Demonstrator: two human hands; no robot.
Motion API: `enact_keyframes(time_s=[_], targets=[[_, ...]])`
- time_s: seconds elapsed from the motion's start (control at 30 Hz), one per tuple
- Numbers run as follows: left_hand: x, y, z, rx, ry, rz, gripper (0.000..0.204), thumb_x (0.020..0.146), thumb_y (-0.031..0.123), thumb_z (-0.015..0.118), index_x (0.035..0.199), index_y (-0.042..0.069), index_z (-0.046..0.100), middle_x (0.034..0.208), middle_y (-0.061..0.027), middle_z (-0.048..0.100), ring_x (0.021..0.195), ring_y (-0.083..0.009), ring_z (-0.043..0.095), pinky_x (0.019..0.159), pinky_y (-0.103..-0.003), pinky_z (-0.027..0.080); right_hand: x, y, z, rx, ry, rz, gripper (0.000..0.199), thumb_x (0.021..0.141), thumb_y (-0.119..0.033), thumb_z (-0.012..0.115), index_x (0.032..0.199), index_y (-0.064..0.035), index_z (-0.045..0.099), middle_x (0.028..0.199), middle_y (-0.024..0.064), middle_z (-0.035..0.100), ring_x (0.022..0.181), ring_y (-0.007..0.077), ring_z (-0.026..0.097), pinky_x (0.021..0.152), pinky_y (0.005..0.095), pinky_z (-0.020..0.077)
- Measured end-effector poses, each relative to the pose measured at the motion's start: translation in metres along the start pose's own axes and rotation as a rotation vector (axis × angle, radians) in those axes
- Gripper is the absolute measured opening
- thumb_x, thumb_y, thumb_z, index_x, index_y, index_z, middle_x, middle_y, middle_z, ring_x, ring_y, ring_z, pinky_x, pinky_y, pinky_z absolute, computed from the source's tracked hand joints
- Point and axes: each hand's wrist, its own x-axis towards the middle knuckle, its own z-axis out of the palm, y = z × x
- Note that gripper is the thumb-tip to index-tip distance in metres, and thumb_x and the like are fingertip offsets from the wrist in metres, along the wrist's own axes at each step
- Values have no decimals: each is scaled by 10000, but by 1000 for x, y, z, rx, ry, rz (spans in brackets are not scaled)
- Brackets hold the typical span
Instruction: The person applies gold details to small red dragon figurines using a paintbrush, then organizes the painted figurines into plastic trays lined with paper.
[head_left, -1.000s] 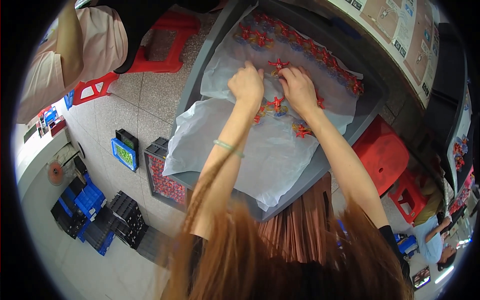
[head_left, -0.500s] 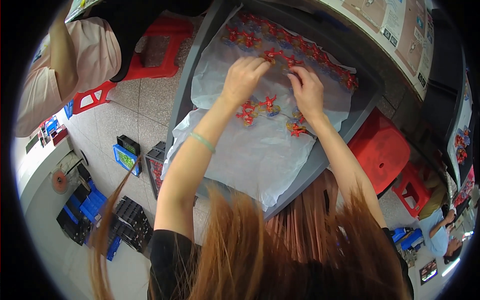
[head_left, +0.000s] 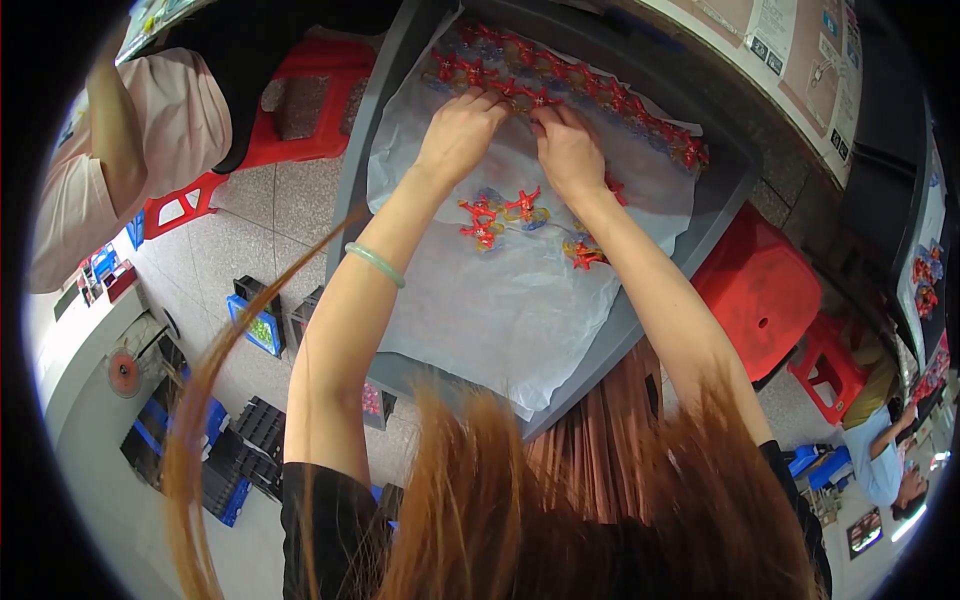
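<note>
My left hand (head_left: pixel 462 137), with a pale green bangle (head_left: pixel 375 263) on its wrist, has its fingers closed at a small red star-shaped plastic piece (head_left: pixel 506 88) with yellowish parts. Beside it my right hand (head_left: pixel 570 152) pinches a similar red piece (head_left: pixel 541 97). Both pieces lie at or just above a white translucent sheet (head_left: pixel 470 320) in a grey tray (head_left: pixel 350 190). Just beyond them, rows of such red, yellow and blue pieces (head_left: pixel 625 105) cross the sheet. Nearer to me lie loose clusters (head_left: pixel 523 206), and another (head_left: pixel 584 256) beside my right forearm. Fingertips are partly hidden.
A red stool (head_left: pixel 760 300) stands right of the tray, and another red stool (head_left: pixel 300 110) at the far left beside a seated person in a pale shirt (head_left: pixel 180 110). A printed board (head_left: pixel 790 60) edges the far right. Blue and black crates (head_left: pixel 260 325) sit on the floor.
Both hands have moved left and slightly away from me, bringing the two red pieces up to the others in the row. The view has shifted slightly.
</note>
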Motion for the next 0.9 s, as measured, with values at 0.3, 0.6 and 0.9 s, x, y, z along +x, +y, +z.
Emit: enact_keyframes(time_s=[0.3, 0.6, 0.9], targets=[[-25, 23, -20, -124, 147, -145, 196, 688, 54, 534, 876, 79, 585, 900, -77, 574, 866, -245, 536, 700, -373, 435, -12, 8, -59, 156, -128, 235, 228, 788, -135, 539, 1003, -63, 566, 929, 158, 558, 919, 357, 542, 713, 429, 460], [-69, 119, 0, 18, -133, -148, 140, 722, 80, 544, 862, 91, 537, 860, -90, 526, 810, -242, 534, 695, -363, 424, -63, -4, -78, 9, -248, 108, 376, 713, -146, 641, 1066, -70, 536, 985, 143, 525, 895, 307, 527, 750, 374, 439], [-51, 84, -14, -982, -44, -627, 238, 763, -22, 525, 997, 22, 514, 855, -85, 564, 849, -205, 562, 739, -314, 453, -52, 4, -54, -108, -158, 111, 181, 723, -113, 617, 892, -60, 578, 870, 99, 562, 842, 289, 537, 742, 395, 426]])
